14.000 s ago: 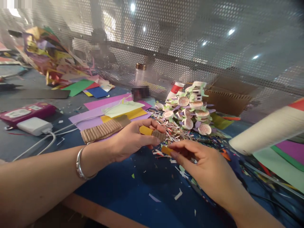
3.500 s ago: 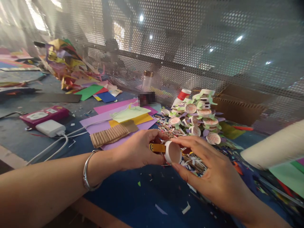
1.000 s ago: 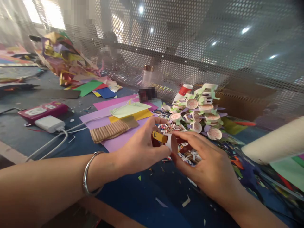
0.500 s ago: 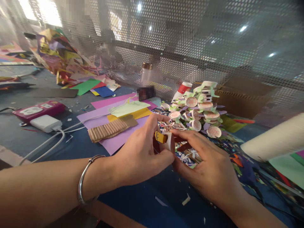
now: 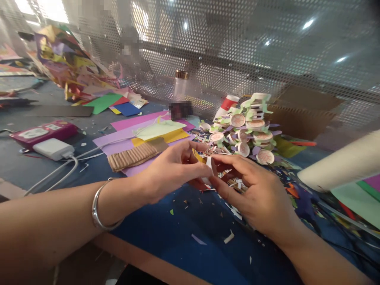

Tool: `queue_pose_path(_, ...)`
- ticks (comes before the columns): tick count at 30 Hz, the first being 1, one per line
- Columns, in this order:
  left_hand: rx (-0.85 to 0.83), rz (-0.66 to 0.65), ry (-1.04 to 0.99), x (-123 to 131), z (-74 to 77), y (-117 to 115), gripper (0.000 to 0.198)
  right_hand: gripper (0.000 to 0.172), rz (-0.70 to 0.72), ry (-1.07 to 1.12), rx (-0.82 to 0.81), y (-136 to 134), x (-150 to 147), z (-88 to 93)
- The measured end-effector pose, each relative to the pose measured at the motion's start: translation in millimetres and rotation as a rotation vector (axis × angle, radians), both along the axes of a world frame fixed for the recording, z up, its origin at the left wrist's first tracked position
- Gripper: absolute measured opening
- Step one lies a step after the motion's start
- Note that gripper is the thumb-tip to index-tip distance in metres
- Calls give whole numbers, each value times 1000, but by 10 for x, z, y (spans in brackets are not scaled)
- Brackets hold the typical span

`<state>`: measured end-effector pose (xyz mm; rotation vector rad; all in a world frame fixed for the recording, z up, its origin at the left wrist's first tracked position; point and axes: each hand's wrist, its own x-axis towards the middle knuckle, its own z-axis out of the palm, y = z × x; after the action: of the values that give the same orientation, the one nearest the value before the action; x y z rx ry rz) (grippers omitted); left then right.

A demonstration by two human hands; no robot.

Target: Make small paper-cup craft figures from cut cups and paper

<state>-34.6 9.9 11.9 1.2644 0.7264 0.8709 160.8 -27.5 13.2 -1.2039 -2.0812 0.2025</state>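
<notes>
A round white piece (image 5: 209,161) and a yellow strip (image 5: 197,155), meeting above the table (image 5: 190,221).
The white piece, shallow and pale-rimmed, is standing on edge between the left hand (image 5: 169,170) and the right hand (image 5: 255,190), its brownish flat side turning toward the right; the left thumb is covering part of its wall. The yellow strip, narrow and slanting, is resting against the white piece's left side, its lower part disappearing behind the left thumb.
</notes>
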Motion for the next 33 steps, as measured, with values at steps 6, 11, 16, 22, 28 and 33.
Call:
queue_pose_path(6,-137,-178,-88,-58,6,58,30,30,-8,76,-47,-9,40,30)
queue_pose_path(11,-154,-160,-85,-63,-11,54,40,32,-4,125,-107,-24,66,-1)
queue_pose_path(16,-108,-179,-78,-56,-28,68,34,33,-18,171,-155,-24,65,-2)
queue_pose_path(22,-71,-198,-47,-73,-29,76,33,30,6,231,-184,-46,84,-3)
queue_pose_path(28,-71,-214,-19,-82,-18,61,33,28,-12,183,-158,-70,69,20)
queue_pose_path(33,-54,-180,-51,-46,-10,16,25,28,-4,174,-139,-74,69,35)
